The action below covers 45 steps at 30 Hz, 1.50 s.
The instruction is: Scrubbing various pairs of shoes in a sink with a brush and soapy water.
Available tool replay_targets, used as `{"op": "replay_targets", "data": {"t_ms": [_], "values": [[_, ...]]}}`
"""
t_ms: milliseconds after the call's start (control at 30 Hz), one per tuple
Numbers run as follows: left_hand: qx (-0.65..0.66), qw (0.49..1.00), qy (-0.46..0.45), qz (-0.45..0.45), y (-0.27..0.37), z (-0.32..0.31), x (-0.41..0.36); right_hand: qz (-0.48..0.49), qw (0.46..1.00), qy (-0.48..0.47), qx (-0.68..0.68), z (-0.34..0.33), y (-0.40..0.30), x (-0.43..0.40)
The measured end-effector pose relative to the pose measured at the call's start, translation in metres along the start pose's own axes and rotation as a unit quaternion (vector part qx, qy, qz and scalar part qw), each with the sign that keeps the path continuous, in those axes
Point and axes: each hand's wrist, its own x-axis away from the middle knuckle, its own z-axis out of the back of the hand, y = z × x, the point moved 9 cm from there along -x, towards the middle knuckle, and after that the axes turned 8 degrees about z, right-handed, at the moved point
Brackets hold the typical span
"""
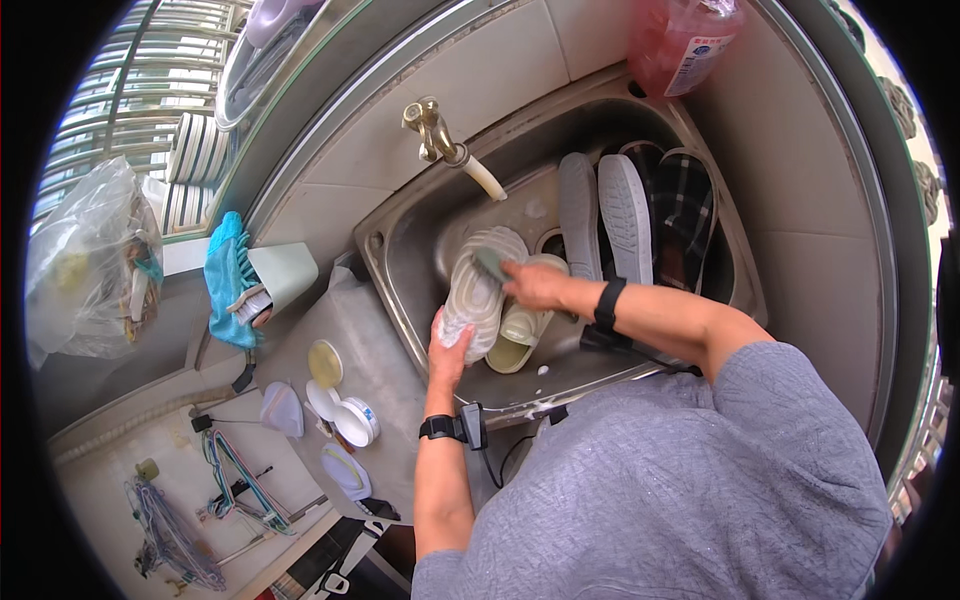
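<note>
My left hand (pixel 451 349) grips one end of a pale ribbed slipper (pixel 474 296), sole up and soapy, over the left part of the metal sink (pixel 412 330). In my right hand (pixel 534 283) is a green scrubbing brush (pixel 491 264), touching the sole near its far end. The brush bristles are hidden. A light green slipper (pixel 517 334) lies in the sink beside the held one, partly under my right hand. Farther right rest a grey slipper sole (pixel 579 217), a white slipper sole (pixel 625 217) and dark plaid slippers (pixel 681 202).
A brass tap (pixel 439 139) with a pale hose end reaches over the sink. A red liquid bottle (pixel 682 49) stands at the back right corner. On the left counter are a round white container (pixel 356 421) and a yellow round pad (pixel 325 364); a blue cloth (pixel 229 285) hangs above.
</note>
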Motion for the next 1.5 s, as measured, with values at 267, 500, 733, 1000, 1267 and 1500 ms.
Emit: {"op": "replay_targets", "data": {"t_ms": [267, 500, 733, 1000, 1267, 1500], "values": [[-0.023, 1.0, -0.003, 0.019, 0.043, -0.018, 0.017, -0.108, 0.99, 0.075, 0.056, 0.038, 0.048, -0.001], [0.06, 0.995, -0.075, 0.007, 0.048, -0.013, 0.018, 0.132, 0.988, 0.002, 0.08, -0.013, -0.086, 0.036], [0.24, 0.97, 0.003, -0.032, 0.071, 0.0, 0.029, 0.02, 0.992, 0.041, 0.116, 0.041, -0.044, 0.01], [0.15, 0.983, -0.008, -0.108, 0.087, -0.005, 0.033, 0.095, 0.981, 0.055, 0.163, 0.038, -0.089, 0.031], [0.105, 0.991, -0.019, -0.086, 0.084, -0.002, 0.028, 0.154, 0.975, 0.013, 0.158, 0.015, -0.12, 0.052], [0.062, 0.997, 0.009, -0.053, 0.099, -0.011, 0.035, 0.073, 0.985, 0.089, 0.125, 0.048, -0.066, 0.017]]}}
